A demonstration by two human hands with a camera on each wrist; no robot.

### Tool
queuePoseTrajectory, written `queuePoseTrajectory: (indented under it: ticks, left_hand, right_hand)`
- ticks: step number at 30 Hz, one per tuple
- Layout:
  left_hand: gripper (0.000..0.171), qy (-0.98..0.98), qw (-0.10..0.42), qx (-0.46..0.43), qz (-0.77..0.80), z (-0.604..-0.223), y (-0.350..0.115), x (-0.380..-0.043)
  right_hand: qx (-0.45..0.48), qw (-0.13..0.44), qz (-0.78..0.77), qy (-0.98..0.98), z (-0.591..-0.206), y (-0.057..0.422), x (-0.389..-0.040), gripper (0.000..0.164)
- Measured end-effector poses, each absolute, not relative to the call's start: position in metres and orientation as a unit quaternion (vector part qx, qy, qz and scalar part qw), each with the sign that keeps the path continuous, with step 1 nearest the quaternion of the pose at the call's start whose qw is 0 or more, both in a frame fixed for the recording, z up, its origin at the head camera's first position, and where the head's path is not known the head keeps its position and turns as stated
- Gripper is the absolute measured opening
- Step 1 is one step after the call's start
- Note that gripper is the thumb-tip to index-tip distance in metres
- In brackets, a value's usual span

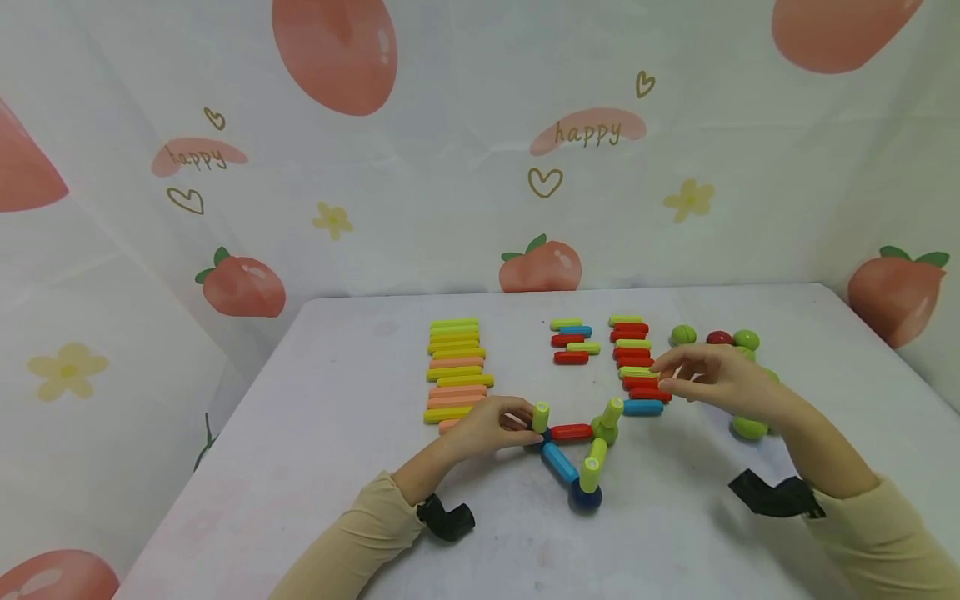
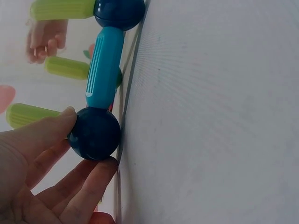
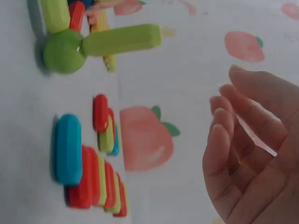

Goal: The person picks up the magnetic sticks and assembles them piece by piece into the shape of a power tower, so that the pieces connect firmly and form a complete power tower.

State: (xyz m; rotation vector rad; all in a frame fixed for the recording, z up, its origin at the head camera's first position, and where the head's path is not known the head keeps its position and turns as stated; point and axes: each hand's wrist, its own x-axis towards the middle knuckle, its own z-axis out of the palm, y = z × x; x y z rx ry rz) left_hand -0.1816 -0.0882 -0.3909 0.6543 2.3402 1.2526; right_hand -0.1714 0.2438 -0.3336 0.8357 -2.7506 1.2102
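My left hand point(image 1: 491, 429) pinches a dark blue ball point(image 2: 96, 133) at the left corner of a triangular frame on the table. A blue rod point(image 1: 560, 463) joins this ball to a second dark blue ball point(image 1: 586, 497) in front. A red rod point(image 1: 572, 432) runs to a green ball point(image 1: 604, 430), and a yellow-green rod point(image 1: 597, 451) makes up the third side. From each ball a yellow-green rod point(image 1: 590, 474) stands upright. Raised above the short rods to the right, my right hand point(image 1: 723, 379) holds nothing, its fingers loosely bent.
Yellow and orange rods point(image 1: 457, 369) lie in a column at left. Short red and yellow-green rods point(image 1: 632, 343) form another at right, with a blue rod point(image 1: 642, 407) at its near end. A smaller group point(image 1: 572, 358) lies between. Green balls point(image 1: 749, 427) and a red ball point(image 1: 719, 337) sit far right.
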Motion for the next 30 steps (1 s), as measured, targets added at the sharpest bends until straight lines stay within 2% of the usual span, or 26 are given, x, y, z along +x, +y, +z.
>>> queuePoseTrajectory:
  ticks: [6,13,17,30]
  left_hand:
    - [0.021,0.841,0.203,0.232,0.445,-0.391,-0.088,-0.181]
    - [0.021,0.841,0.205,0.230,0.446,-0.391,-0.088,-0.181]
    - [0.022,0.841,0.204,0.233,0.444,-0.392,-0.088,-0.181]
    - [0.022,0.840,0.200,0.242,0.442,-0.392,-0.088,-0.183]
  right_hand:
    - [0.184,0.002,0.337,-0.923,-0.342,0.268,-0.186,0.025]
    - [0.068,-0.019,0.296,-0.952,-0.358,0.295,-0.207,0.043]
    - [0.060,-0.015,0.281,-0.958,-0.366,0.299,-0.214,0.049]
    - [0.052,-0.024,0.247,-0.967,-0.373,0.296,-0.225,0.046]
